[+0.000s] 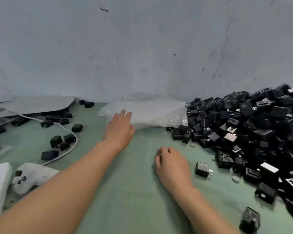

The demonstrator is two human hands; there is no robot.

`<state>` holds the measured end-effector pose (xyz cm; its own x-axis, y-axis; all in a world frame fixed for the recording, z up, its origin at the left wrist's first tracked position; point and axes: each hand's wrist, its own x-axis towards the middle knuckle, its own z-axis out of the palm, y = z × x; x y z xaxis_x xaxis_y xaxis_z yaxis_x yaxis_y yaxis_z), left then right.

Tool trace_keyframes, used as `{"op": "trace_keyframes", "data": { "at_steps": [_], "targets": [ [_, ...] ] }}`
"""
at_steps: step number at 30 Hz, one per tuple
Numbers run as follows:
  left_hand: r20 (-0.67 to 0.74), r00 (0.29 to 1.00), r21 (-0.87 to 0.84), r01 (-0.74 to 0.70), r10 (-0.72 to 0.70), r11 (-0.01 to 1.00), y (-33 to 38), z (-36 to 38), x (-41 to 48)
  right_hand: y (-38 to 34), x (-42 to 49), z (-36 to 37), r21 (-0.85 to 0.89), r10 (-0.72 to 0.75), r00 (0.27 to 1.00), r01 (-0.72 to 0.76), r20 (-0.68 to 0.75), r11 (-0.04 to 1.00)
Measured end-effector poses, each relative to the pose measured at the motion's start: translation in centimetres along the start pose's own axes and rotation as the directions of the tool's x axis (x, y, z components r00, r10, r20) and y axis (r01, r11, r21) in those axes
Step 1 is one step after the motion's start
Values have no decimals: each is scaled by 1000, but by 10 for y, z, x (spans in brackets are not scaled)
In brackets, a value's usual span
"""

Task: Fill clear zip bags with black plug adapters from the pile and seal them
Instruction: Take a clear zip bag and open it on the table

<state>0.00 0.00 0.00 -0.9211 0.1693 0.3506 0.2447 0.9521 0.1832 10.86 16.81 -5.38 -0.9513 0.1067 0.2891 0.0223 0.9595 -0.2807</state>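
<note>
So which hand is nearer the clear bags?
Left. The left hand touches the clear bags at their near edge; the right hand rests on the green cloth, apart from them.

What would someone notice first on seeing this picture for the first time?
The big pile of black plug adapters fills the right side of the green table. In the middle, against the wall, lies a stack of clear bags, and the left hand reaches to its left edge with straight fingers. The right hand rests on the table nearer the camera, fingers curled.
</note>
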Motion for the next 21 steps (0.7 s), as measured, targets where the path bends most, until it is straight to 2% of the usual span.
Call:
{"op": "trace_keyframes", "data": {
  "at_steps": [2, 4, 7, 9, 11, 12, 13, 15, 16, 17, 18, 19, 20, 21],
  "targets": [
    [15, 1000, 174, -29, 27, 984, 2, 10, 23, 3, 3, 6, 24, -4, 999, 5, -53, 1000],
    [67, 998, 282, 2, -21, 959, 3, 15, 42, 3, 2, 8, 12, -15, 997, 16, -77, 1000],
    [3, 1000, 434, -13, 14, 901, 4, 20, 50, 4, 4, 9, 34, -7, 997, 10, -78, 999],
    [-131, 986, 378, -43, 99, 925, 6, 12, 39, 8, 7, 7, 109, 15, 996, -5, -85, 994],
    [-251, 948, 268, -124, 193, 955, 4, -3, 7, 11, 8, 3, 342, 107, 991, -75, -74, 937],
    [-295, 928, 207, -169, 226, 964, 1, -11, -15, 12, 7, 0, 527, 184, 981, -129, -53, 840],
    [-292, 929, 135, -196, 228, 971, -3, -19, -41, 14, 5, -6, 700, 270, 963, -179, -21, 691],
    [-234, 949, 62, -204, 213, 977, -16, -37, -91, 16, -3, -25, 924, 440, 893, -242, 93, 296],
    [-194, 957, 84, -204, 217, 975, -25, -43, -112, 18, -8, -37, 960, 488, 849, -271, 203, 72],
    [-125, 965, 130, -215, 231, 968, -33, -50, -131, 21, -17, -47, 952, 487, 820, -289, 300, -99],
    [-24, 977, 171, -205, 212, 964, -41, -55, -147, 23, -29, -57, 931, 452, 815, -296, 362, -211],
    [88, 981, 199, -187, 173, 962, -48, -59, -160, 25, -42, -64, 919, 416, 823, -309, 387, -243],
    [189, 974, 187, -164, 129, 969, -54, -65, -171, 27, -57, -70, 913, 382, 831, -339, 404, -227],
    [270, 958, 156, -145, 99, 977, -58, -71, -179, 28, -71, -72, 908, 359, 835, -389, 418, -154]
  ]
}}
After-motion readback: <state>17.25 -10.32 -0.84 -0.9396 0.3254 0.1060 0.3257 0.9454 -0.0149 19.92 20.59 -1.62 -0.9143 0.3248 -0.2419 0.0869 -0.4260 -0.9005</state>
